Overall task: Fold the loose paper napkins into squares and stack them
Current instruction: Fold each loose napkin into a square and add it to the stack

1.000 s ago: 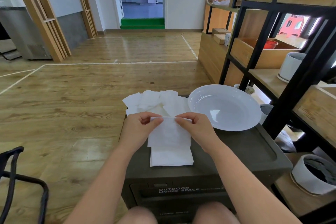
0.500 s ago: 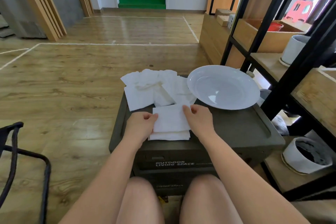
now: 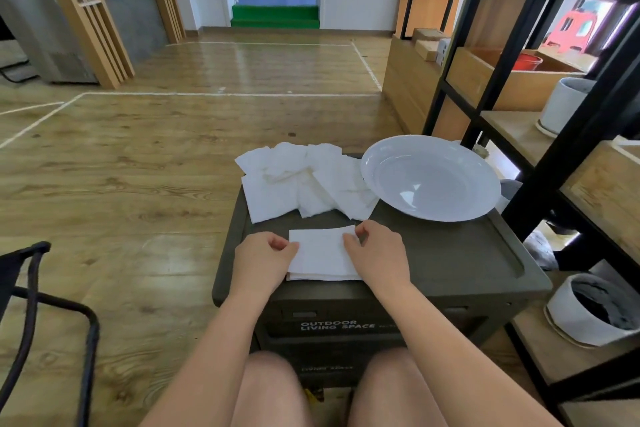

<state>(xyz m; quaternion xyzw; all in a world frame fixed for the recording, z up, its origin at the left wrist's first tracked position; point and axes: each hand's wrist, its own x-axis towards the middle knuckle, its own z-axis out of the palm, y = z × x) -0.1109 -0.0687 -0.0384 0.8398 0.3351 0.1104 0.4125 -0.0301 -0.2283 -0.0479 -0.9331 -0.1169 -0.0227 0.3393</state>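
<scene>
Both hands sit on the folded napkin (image 3: pixel 320 251) at the near edge of the worktop (image 3: pixel 450 263), left hand (image 3: pixel 261 258) curled against its left side and right hand (image 3: pixel 375 253) pinching the far right corner, probably squaring it on the stack while the loose napkins (image 3: pixel 298 180) wait just behind.

You've got one white plate (image 3: pixel 431 178), one folded napkin stack (image 3: pixel 322 255), one loose napkin pile (image 3: pixel 304 180), two hands.
</scene>
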